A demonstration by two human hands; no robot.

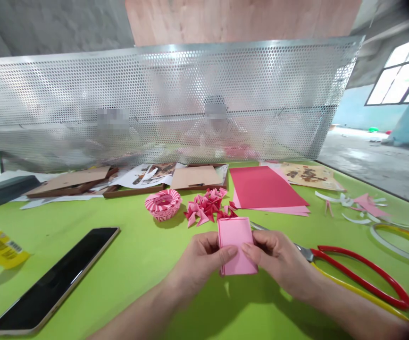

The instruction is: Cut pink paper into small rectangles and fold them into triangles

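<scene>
My left hand (200, 264) and my right hand (278, 262) hold a small rectangle of folded pink paper (236, 245) by its two long sides, just above the green table (84, 236). Right of my right hand lie large scissors (353, 274) with red and yellow handles, their metal blades (259, 226) pointing up and left and partly hidden by that hand. Further up stand a woven pink paper bowl (163, 204) and a heap of folded pink and red paper pieces (204, 205). A dark smartphone (52, 281) lies face up to the left of my hands.
Sheets of red and pink paper (264, 188) and curled paper offcuts (363, 205) lie at the back right. Cardboard pieces (71, 182) and printed sheets (151, 174) lie along the back edge. A perforated metal screen (165, 99) stands behind, with blurred people beyond it.
</scene>
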